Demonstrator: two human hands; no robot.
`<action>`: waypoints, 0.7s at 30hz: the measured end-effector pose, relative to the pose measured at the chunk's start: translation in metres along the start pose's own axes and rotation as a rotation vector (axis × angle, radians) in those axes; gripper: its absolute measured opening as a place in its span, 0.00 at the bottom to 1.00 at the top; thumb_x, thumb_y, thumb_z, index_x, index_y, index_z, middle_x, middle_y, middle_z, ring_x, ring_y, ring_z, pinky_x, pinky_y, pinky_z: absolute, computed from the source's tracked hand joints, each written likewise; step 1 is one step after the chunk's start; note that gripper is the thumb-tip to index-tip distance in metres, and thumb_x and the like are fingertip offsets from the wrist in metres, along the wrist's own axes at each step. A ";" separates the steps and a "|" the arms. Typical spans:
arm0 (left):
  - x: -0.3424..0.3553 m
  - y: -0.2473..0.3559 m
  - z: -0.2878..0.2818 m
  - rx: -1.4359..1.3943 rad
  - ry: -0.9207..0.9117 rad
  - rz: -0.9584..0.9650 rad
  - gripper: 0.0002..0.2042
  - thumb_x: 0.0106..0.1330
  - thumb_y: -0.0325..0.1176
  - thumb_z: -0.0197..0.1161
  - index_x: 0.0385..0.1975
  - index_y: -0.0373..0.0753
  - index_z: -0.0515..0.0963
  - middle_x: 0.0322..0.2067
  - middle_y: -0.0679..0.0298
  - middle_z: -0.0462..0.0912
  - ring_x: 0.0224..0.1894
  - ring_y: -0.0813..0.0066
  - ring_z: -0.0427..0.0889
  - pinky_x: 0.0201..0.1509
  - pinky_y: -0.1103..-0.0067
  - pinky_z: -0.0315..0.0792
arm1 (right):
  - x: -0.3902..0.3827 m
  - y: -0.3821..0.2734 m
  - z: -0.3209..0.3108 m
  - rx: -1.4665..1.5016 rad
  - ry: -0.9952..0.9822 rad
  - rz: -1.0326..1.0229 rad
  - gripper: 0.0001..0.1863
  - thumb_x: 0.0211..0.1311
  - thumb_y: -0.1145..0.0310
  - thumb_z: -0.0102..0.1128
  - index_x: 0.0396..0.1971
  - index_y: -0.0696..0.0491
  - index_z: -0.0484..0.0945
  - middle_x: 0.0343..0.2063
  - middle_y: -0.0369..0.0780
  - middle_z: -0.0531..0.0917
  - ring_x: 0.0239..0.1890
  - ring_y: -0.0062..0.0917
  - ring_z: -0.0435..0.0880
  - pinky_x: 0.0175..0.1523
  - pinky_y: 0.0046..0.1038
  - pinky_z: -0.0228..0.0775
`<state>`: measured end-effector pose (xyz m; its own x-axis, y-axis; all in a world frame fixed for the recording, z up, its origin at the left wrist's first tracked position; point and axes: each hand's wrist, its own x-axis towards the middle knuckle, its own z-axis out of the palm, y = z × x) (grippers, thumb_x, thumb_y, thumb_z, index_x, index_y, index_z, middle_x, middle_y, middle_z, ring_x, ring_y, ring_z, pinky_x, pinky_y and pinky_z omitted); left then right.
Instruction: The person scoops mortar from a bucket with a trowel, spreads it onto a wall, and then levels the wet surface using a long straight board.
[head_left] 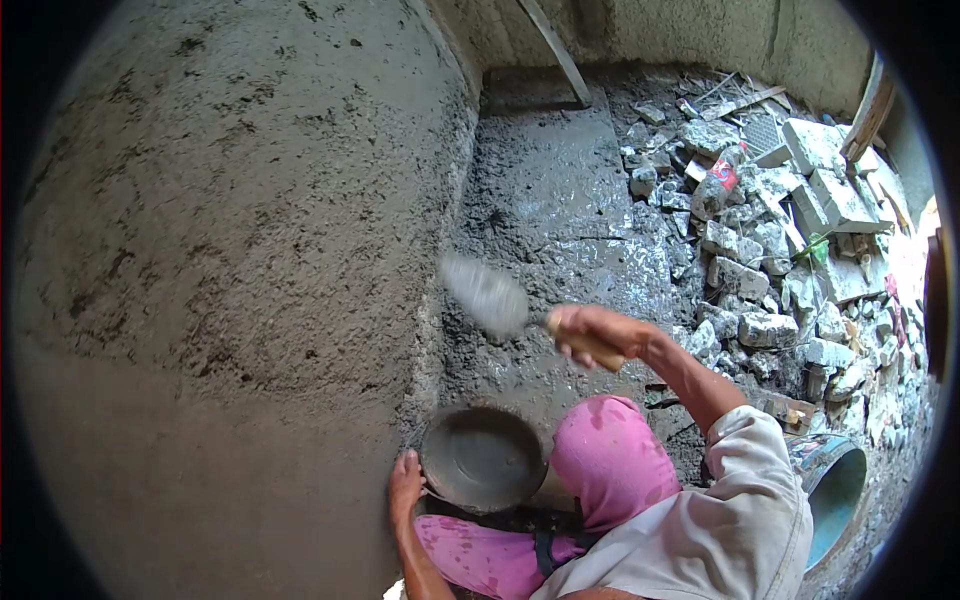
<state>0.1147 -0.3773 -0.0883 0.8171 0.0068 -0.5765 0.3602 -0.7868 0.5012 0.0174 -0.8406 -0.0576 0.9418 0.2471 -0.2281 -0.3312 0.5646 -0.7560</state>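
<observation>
My right hand [590,335] grips the wooden handle of a trowel, whose motion-blurred metal blade [485,295] is over the rough, wet floor mortar [540,210], near the foot of the plastered wall [230,220]. My left hand [405,485] holds the left edge of a round dark pan [482,455] beside that wall; the pan's inside is coated grey, with little visible in it. My pink-clad knees and legs [610,460] are just right of and below the pan.
Broken concrete and blocks [770,250] cover the right side, with a red-labelled plastic bottle [720,185] among them. A tipped blue bucket [830,500] lies at the lower right. A plank [555,50] leans on the back wall; a wooden post [865,120] stands at upper right.
</observation>
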 end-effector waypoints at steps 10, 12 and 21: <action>0.017 -0.059 0.068 -0.341 0.407 -0.072 0.37 0.72 0.59 0.41 0.53 0.23 0.72 0.52 0.46 0.77 0.53 0.57 0.76 0.58 0.71 0.66 | 0.077 -0.182 -0.040 -0.309 1.334 -1.211 0.26 0.64 0.60 0.59 0.52 0.58 0.59 0.37 0.42 0.73 0.28 0.21 0.78 0.31 0.22 0.75; 0.009 -0.029 0.080 -0.381 0.466 -0.165 0.37 0.71 0.59 0.42 0.55 0.23 0.71 0.52 0.46 0.78 0.52 0.57 0.76 0.58 0.71 0.67 | 0.123 -0.203 -0.073 -0.382 1.461 -1.279 0.23 0.66 0.61 0.55 0.52 0.59 0.59 0.38 0.44 0.73 0.32 0.23 0.78 0.34 0.24 0.76; -0.012 -0.036 0.065 -0.747 0.378 -0.309 0.38 0.63 0.63 0.56 0.57 0.29 0.71 0.53 0.51 0.76 0.50 0.59 0.76 0.52 0.67 0.73 | 0.293 -0.165 0.177 -0.282 0.583 -1.174 0.28 0.57 0.67 0.58 0.55 0.57 0.58 0.38 0.55 0.76 0.41 0.52 0.79 0.45 0.43 0.71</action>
<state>0.0626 -0.3892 -0.1421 0.6809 0.4594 -0.5703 0.6805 -0.1091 0.7246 0.3377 -0.7214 0.1089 0.5690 -0.6781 0.4652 0.6412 0.0116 -0.7673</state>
